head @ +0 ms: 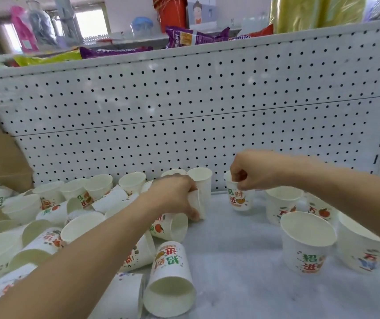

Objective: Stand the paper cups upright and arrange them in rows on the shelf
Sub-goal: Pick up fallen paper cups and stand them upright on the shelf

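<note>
Many white printed paper cups [48, 242] are lying toppled in a heap on the left of the white shelf [241, 284]. At the heap's edge the left hand [172, 195] is gripping one plain-sided cup [198, 203], fingers curled round its wall; tilt unclear. The right hand [252, 172] is pinching the rim of an upright printed cup [239, 200] near the white pegboard back panel [184, 111]. Four more upright cups [306, 245] are standing at right.

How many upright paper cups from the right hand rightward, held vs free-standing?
Held paper cup, in right hand: 1
Free-standing paper cups: 4
Total visible: 5
</note>
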`<state>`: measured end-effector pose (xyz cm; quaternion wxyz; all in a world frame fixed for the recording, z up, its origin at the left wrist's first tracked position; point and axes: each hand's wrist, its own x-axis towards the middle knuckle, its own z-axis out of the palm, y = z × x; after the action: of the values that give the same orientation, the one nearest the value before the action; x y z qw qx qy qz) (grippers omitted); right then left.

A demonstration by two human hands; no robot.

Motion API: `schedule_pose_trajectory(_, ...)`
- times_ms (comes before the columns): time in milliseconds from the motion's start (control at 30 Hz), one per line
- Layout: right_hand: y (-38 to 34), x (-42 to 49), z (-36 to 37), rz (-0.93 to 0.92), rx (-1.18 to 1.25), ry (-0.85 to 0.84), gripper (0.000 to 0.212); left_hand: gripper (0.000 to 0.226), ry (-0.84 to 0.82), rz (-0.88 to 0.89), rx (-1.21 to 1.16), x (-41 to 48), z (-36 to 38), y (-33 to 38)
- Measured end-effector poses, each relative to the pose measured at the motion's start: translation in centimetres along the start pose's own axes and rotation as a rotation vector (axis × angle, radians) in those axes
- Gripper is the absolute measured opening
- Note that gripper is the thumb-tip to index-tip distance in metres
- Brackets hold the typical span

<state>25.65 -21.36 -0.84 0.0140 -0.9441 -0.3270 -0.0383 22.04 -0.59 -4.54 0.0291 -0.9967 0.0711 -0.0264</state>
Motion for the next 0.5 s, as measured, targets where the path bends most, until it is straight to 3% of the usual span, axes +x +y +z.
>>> schedule_pose_trajectory(100,0.4,1.5,1.2,0.053,-0.068,0.020,0.030,0.058,0.120,-0.017,0.202,0.0,1.2,1.2)
schedule_pose_trajectory(167,0.7,2.3,1.8,0.080,-0.084,0.040,0.034,0.055,0.165,-0.007,0.211,0.2,1.5,1.5)
schedule_pose_trajectory(367,1.9,3.1,1.9,0.132,-0.060,0.028,0.017,0.048,0.038,-0.010,-0.477,0.8,-0.2,1.3)
schedule_pose_trajectory(500,1.0,1.5,0.3,0.067,0.302,0.123,0.032,0.042,-0.025,0.027,-0.704,1.1,0.2,2.0)
